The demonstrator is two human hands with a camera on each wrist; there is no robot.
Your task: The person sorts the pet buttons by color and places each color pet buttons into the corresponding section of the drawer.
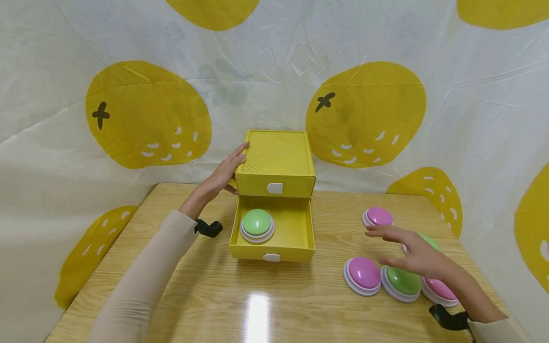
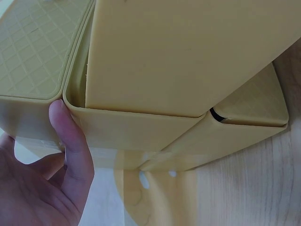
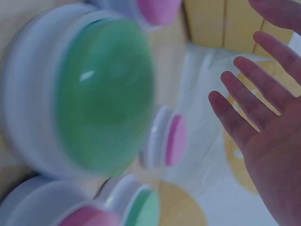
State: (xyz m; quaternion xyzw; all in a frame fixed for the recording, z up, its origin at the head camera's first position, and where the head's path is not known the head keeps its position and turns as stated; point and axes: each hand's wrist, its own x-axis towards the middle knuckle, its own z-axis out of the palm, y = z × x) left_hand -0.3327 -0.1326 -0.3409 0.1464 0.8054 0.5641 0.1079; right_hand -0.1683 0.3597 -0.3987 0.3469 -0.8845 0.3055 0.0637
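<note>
Head view: the left hand (image 1: pixel 223 175), fingers extended, touches the yellow drawer box (image 1: pixel 276 152), while the right hand (image 1: pixel 418 256), loosely outstretched and empty, hovers by domed buttons (image 1: pixel 363 273).

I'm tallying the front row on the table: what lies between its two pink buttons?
A green button lies between the left pink button and the right pink button, as the head view shows.

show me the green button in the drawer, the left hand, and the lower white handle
green button (image 1: pixel 257 222): head view, on its green dome
left hand (image 1: pixel 221 175): head view, on the back of the hand
lower white handle (image 1: pixel 271 257): head view, on its front face
</note>
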